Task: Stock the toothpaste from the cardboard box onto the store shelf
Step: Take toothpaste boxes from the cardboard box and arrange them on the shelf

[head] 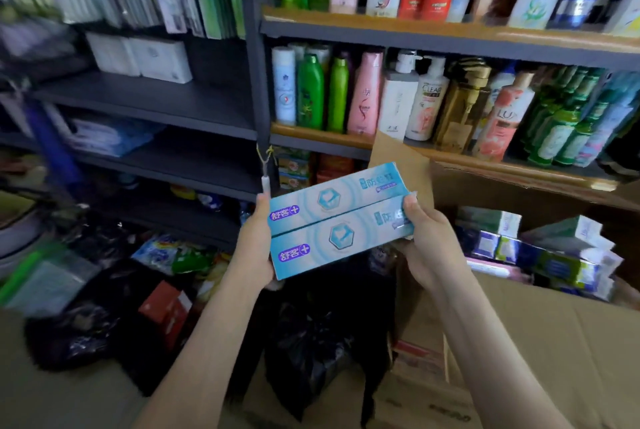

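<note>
Two light-blue toothpaste boxes (pixel 337 221) lie side by side, held flat in mid-air in front of the shelves. My left hand (pixel 254 241) grips their left ends, thumb up along the edge. My right hand (pixel 424 238) grips their right ends with fingers curled over the top. To the right sits the open cardboard box (pixel 540 335), holding several more toothpaste cartons (pixel 540 248) in white, green and blue. A dark store shelf (pixel 166 106) stands at the left with bare boards.
Shampoo bottles (pixel 415 96) fill the wooden-edged shelves at the right. Black plastic bags (pixel 311 335) and assorted packets (pixel 173 255) lie on the floor below my hands. White packs (pixel 138 60) sit on the left upper shelf. A cardboard flap (pixel 398 158) rises behind the toothpaste boxes.
</note>
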